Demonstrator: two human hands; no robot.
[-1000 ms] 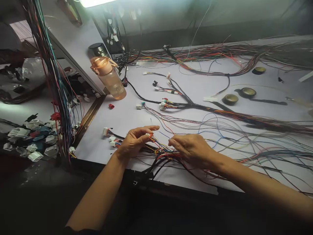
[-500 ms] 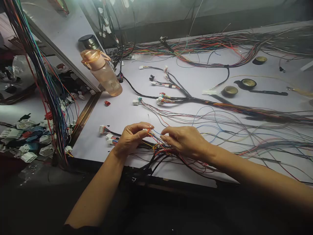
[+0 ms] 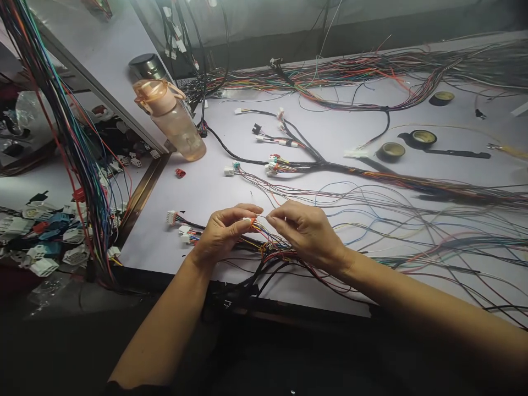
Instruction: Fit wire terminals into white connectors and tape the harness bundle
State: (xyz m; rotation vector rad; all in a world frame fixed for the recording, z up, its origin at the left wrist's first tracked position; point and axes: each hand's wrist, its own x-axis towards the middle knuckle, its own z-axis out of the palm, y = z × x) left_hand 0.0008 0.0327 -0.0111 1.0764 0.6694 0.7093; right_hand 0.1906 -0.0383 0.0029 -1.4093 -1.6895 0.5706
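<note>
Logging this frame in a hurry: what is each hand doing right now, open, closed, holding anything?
Left hand: closed on a small white connector.
Right hand: fingertips pinched shut on a thin wire beside that connector.

A wire-harness assembly workshop: a white workbench (image 3: 214, 187) strewn with wire looms (image 3: 371, 176), connectors (image 3: 45, 242) and tape rolls (image 3: 391, 150).

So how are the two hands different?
The left hand grips a small white connector; the right hand pinches a thin wire. The left hand is curled; the right hand stretches its fingers toward it. Both hover above the wire bundle on the white table.
</note>
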